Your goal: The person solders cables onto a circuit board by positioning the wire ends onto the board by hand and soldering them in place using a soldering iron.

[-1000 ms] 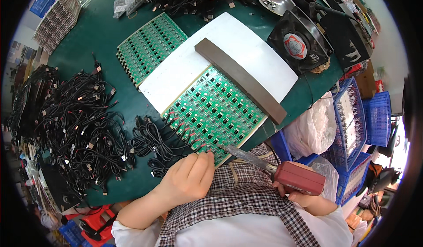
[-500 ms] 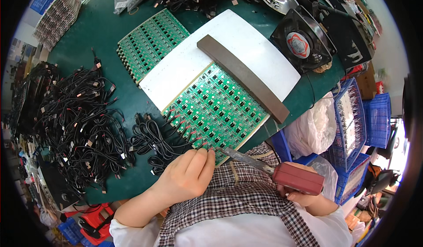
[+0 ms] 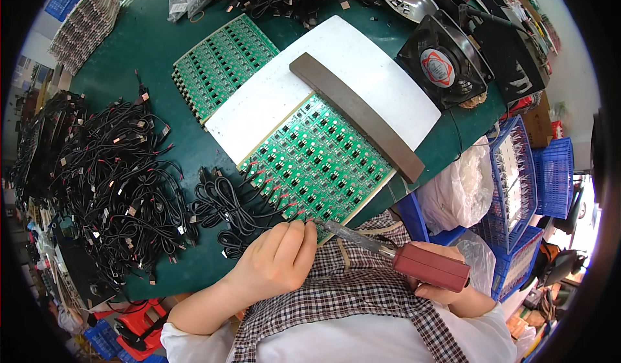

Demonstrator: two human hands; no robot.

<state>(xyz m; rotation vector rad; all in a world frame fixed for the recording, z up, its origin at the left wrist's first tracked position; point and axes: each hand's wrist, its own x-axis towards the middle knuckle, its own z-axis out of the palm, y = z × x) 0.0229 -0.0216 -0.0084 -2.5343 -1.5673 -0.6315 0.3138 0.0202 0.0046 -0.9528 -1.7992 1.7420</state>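
My left hand [image 3: 277, 259] is closed in a pinch at the near corner of a green circuit board panel [image 3: 320, 159]. Its fingertips hold a thin cable end, mostly hidden by the fingers. My right hand [image 3: 449, 293] grips the dark red handle of a soldering iron [image 3: 430, 266], whose metal shaft reaches left so its tip meets the board edge beside my left fingertips. Black cables [image 3: 226, 201] lie left of the panel, several of their red wire ends along its left edge. The panel rests on a white board [image 3: 381, 72], against a brown bar [image 3: 356, 114].
A large heap of black cables [image 3: 116, 182] covers the left of the green table, with more cables at the far edge. Stacked circuit panels [image 3: 223, 65] lie behind the white board. A fan [image 3: 443, 65] and a metal bowl [image 3: 409, 2] stand far right; blue crates [image 3: 514, 175] are beside the table.
The soldering iron's handle and my right hand have shifted slightly left, with the tip staying near the board corner. My left hand has barely moved.
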